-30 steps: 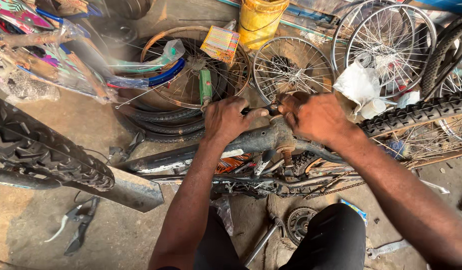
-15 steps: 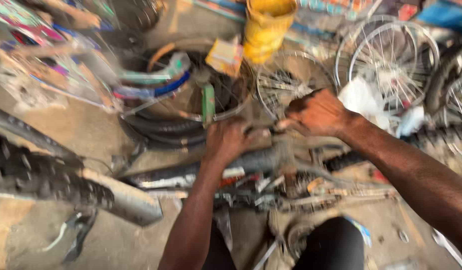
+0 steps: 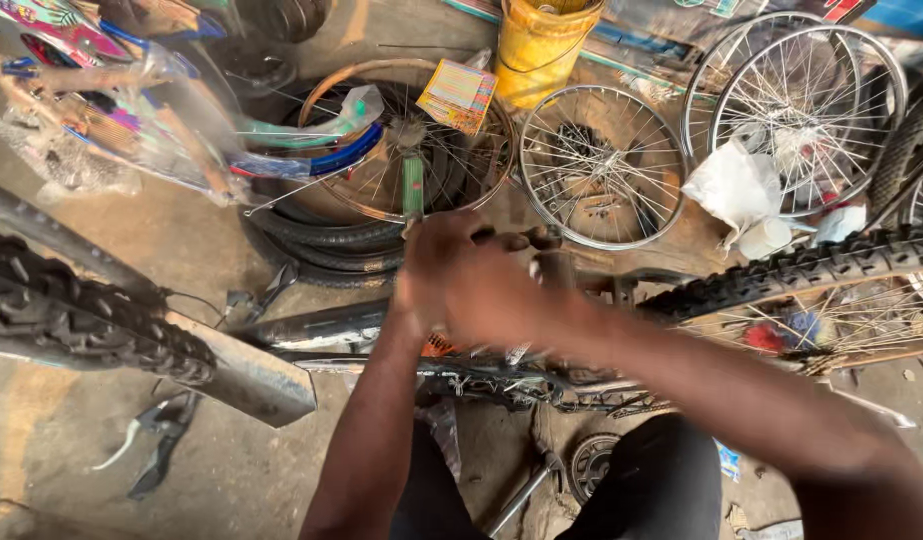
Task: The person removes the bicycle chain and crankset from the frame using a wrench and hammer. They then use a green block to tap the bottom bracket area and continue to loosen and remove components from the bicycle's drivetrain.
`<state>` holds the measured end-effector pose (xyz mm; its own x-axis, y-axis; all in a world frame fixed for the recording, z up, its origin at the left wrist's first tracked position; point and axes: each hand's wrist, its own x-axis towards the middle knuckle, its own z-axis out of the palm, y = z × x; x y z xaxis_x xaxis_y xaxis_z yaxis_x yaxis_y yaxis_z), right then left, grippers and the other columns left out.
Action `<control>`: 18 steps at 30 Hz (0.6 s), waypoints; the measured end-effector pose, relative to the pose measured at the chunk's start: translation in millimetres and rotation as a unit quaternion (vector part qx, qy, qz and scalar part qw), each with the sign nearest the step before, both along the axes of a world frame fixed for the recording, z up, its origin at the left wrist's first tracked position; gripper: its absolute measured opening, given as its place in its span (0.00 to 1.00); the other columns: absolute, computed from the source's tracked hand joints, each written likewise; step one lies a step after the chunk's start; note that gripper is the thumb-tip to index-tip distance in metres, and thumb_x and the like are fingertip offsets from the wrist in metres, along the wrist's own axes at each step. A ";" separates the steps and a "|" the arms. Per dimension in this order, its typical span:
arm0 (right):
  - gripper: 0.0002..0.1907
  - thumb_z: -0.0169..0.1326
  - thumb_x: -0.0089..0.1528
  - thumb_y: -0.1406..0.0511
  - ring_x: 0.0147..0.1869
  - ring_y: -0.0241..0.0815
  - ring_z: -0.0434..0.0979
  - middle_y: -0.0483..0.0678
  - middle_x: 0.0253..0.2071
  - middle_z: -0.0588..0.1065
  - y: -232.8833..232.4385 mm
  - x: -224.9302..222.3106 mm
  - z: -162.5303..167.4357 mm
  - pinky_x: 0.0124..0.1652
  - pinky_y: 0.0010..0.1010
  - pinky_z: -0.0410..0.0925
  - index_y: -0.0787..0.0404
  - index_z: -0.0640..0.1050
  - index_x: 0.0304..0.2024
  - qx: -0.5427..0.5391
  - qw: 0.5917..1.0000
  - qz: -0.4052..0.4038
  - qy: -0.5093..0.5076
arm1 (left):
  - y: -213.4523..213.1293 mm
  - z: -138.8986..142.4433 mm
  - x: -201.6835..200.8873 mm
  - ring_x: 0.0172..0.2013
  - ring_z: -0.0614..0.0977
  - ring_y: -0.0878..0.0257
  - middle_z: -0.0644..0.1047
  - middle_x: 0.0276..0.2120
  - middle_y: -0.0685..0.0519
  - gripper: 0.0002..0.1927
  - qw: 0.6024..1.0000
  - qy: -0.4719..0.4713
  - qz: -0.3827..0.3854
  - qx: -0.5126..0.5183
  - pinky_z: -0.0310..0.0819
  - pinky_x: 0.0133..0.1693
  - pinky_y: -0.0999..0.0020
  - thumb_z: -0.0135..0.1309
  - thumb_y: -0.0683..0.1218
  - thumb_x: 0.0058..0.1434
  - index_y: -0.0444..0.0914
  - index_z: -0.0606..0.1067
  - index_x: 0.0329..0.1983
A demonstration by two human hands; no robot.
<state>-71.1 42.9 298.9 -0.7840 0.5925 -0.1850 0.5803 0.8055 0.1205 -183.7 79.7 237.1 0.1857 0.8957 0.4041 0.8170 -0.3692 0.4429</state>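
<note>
An upturned bicycle lies across the floor in front of me, its grey frame tube running left to right. My left hand and my right hand are pressed close together over the middle of the frame, both blurred. The left hand's fingers curl around a dark part that sticks out to the right of them. My right hand overlaps the left, and I cannot see what it holds. The knobby rear tyre stretches away to the right of my hands. The chain runs just below them.
Another knobby tyre with a metal mudguard crosses the left. Behind stand a yellow bucket, bare spoked wheels, a rusty rim on stacked tyres and a white bag. A hand tool lies on the floor.
My two hands, apart on the frame a second ago, have come together at its middle, the right hand moving left over the left one. The camera has shifted slightly.
</note>
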 end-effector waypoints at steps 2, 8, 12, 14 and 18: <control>0.16 0.66 0.63 0.60 0.31 0.48 0.80 0.49 0.28 0.79 -50.0 36.3 1.2 0.31 0.40 0.71 0.54 0.80 0.52 -0.016 0.949 0.129 0.287 | -0.7 5.3 0.8 0.44 0.85 0.54 0.85 0.42 0.50 0.27 0.993 -0.013 -0.014 -0.116 0.77 0.47 0.55 0.60 0.69 0.57 0.46 0.82 0.47; 0.08 0.52 0.68 0.69 0.26 0.35 0.69 0.45 0.25 0.69 -32.9 138.8 -11.5 0.18 0.23 0.58 0.59 0.67 0.35 -0.157 0.451 -0.129 0.869 | 6.4 8.7 8.3 0.48 0.83 0.55 0.81 0.52 0.46 0.24 0.967 -0.177 -0.173 -0.066 0.77 0.48 0.56 0.63 0.56 0.61 0.43 0.78 0.57; 0.14 0.56 0.74 0.66 0.24 0.32 0.66 0.40 0.25 0.66 0.4 144.1 -39.3 0.23 0.26 0.61 0.58 0.68 0.34 -0.289 0.238 -0.045 0.926 | 14.4 -2.8 20.2 0.49 0.84 0.56 0.82 0.53 0.45 0.22 0.938 -0.234 -0.253 -0.044 0.76 0.53 0.56 0.59 0.43 0.61 0.42 0.78 0.60; 0.13 0.57 0.74 0.68 0.24 0.31 0.65 0.40 0.25 0.68 2.7 140.4 -49.6 0.24 0.24 0.60 0.58 0.70 0.34 -0.297 0.235 -0.010 0.925 | 16.6 -8.6 26.6 0.44 0.86 0.59 0.85 0.45 0.47 0.18 0.944 -0.211 -0.230 -0.105 0.81 0.49 0.61 0.57 0.39 0.64 0.43 0.79 0.58; 0.00 0.55 0.69 0.70 0.29 0.33 0.69 0.42 0.30 0.72 -9.3 137.6 -57.7 0.32 0.26 0.66 0.60 0.77 0.42 -0.180 0.450 -0.165 0.859 | 17.9 -11.1 27.5 0.47 0.83 0.60 0.83 0.48 0.49 0.16 0.910 -0.300 -0.255 -0.131 0.77 0.50 0.64 0.57 0.41 0.65 0.40 0.79 0.57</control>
